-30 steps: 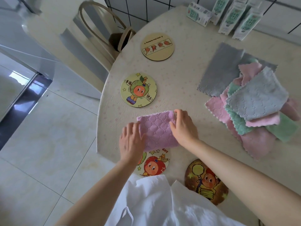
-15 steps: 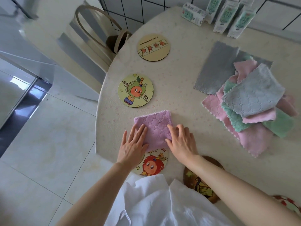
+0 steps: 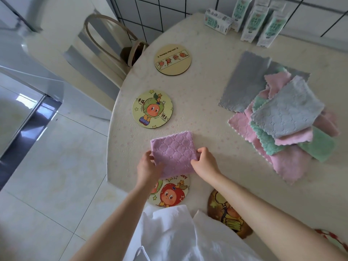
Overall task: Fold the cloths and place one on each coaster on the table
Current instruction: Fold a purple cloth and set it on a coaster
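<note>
Head view: left hand (image 3: 148, 166) and right hand (image 3: 204, 162), flat half a second ago, now pinch the folded purple cloth (image 3: 173, 149) by its sides; it overlaps the red-character coaster (image 3: 170, 194) on the desk (image 3: 207, 113).

A white, softly creased garment (image 3: 169, 234) is worn, seen at six o'clock. The arms are left bare from left grip (image 3: 147, 166) and right grip (image 3: 204, 162) to the frame's edge.

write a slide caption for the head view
Left hand and right hand pinch a folded purple cloth partly over the red-character coaster, unfolded cloths piled to the right.
</note>
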Tool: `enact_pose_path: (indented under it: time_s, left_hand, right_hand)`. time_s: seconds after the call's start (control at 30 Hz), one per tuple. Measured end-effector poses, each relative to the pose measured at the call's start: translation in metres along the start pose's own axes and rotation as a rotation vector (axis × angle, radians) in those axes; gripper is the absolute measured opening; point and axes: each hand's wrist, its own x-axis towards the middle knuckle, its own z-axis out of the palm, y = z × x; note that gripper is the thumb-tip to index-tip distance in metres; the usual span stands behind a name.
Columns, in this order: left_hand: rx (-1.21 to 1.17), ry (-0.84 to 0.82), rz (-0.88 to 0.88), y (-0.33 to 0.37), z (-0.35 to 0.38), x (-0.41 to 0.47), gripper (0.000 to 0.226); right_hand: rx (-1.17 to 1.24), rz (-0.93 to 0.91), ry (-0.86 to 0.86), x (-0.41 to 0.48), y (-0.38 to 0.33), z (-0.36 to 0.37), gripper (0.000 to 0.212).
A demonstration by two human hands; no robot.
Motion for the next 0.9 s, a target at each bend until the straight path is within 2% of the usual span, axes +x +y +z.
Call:
enact_pose_path:
  time_s: [0.1, 0.2, 0.27, 0.4, 0.5, 0.57, 0.67, 0.8, 0.9]
  left_hand:
    - [-0.27, -0.032, -0.205, 0.01, -0.003, 0.008, 0.026]
    - [-0.476, -0.114, -0.342, 0.017, -0.012, 0.012, 0.014]
    - [-0.541, -0.18, -0.387, 0.023, -0.017, 0.014, 0.017]
    - [-0.572, -0.327, -0.346, 0.044, -0.027, 0.018, 0.026]
    - [-0.631, -0.546, -0.308, 0.07, -0.038, 0.02, 0.028]
    - [-0.682, -0.689, -0.254, 0.084, -0.044, 0.029, 0.029]
    - [-0.778, -0.809, -0.199, 0.104, -0.052, 0.053, 0.033]
    - [-0.811, -0.839, -0.15, 0.141, -0.06, 0.088, 0.03]
    - [-0.787, -0.766, -0.135, 0.168, -0.063, 0.125, 0.032]
  right_hand:
    - [0.103, 0.096, -0.062, 0.005, -0.007, -0.007, 0.038]
    - [0.195, 0.178, -0.109, 0.008, -0.008, -0.01, 0.044]
    - [0.263, 0.23, -0.137, 0.011, -0.007, -0.011, 0.047]
    - [0.3, 0.258, -0.182, 0.018, -0.01, -0.017, 0.039]
    - [0.361, 0.241, -0.237, 0.021, -0.016, -0.025, 0.034]
    - [0.451, 0.222, -0.297, 0.026, -0.02, -0.029, 0.039]
    - [0.602, 0.172, -0.398, 0.041, -0.03, -0.036, 0.048]
    - [0.923, 0.18, -0.451, 0.07, -0.064, -0.056, 0.029]
    - [0.976, 0.15, -0.309, 0.1, -0.096, -0.073, 0.017]
